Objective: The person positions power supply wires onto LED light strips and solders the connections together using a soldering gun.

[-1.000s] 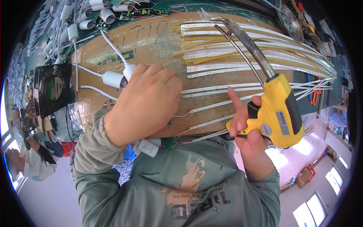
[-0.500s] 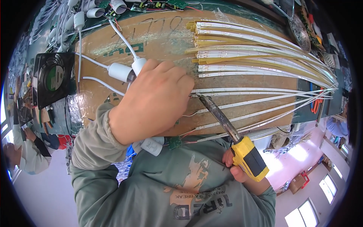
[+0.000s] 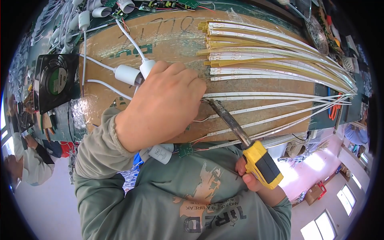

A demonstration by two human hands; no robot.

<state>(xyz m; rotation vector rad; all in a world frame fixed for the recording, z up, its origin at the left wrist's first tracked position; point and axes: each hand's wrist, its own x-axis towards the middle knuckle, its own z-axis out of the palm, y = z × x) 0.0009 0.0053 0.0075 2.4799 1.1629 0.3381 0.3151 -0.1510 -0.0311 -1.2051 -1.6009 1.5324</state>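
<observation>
My left hand is closed, knuckles up, over the middle of the cardboard; its fingertips and whatever they pinch are hidden. A thin white LED strip ends right beside those fingers. My right hand grips a soldering iron with a yellow and black handle. Its dark tip reaches the strip ends next to my left fingers. One white cylindrical housing with a cable stands against my left knuckles, and a second white housing lies just left of it. Several separate LED strips fan out to the right.
A bundle of LED strips with yellowish backing lies at the far right of the cardboard. A black fan stands at the left. Cables and circuit boards crowd the back edge. Another person is at the far left.
The soldering iron's handle has shifted slightly left and away from me, its tip staying by my left fingers. My left hand has hardly moved.
</observation>
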